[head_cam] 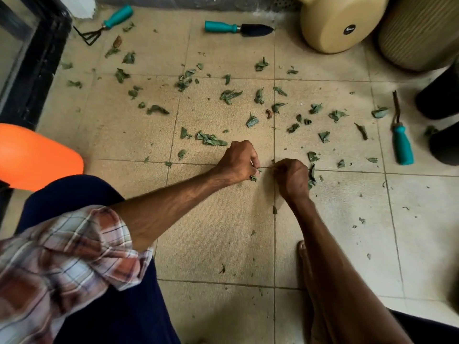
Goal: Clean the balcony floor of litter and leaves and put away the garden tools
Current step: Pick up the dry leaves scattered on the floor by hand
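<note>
Chiefly, leaves (211,140): green, crumpled, torn small, strewn across the far half of the floor (218,232), thickest just beyond our hands. Our left hand (238,162), fingers curled under, pinches a few leaf scraps (253,178) down at the tile. Our right hand (291,177), just beside it, is balled up, knuckles toward us. A curled leaf (311,175) sits against its outer edge, and we cannot tell whether the fingers grip it.

Floor: square beige tiles, speckled, with dark grout lines. The near tiles carry only crumbs and give us open room.

Tools, all teal-handled, lying flat:
- hand rake (118,17), far left, near the black door frame (32,70)
- trowel (238,28), black blade, at the far edge near a cream pot (335,23) tipped on its side
- third tool (402,147), rusty shaft, at right by two black pots (439,95), themselves cut off

Ribbed beige pot (422,33): cropped at the top right. Orange rounded object (37,157): cropped at the left, and we cannot make out what it is.
</note>
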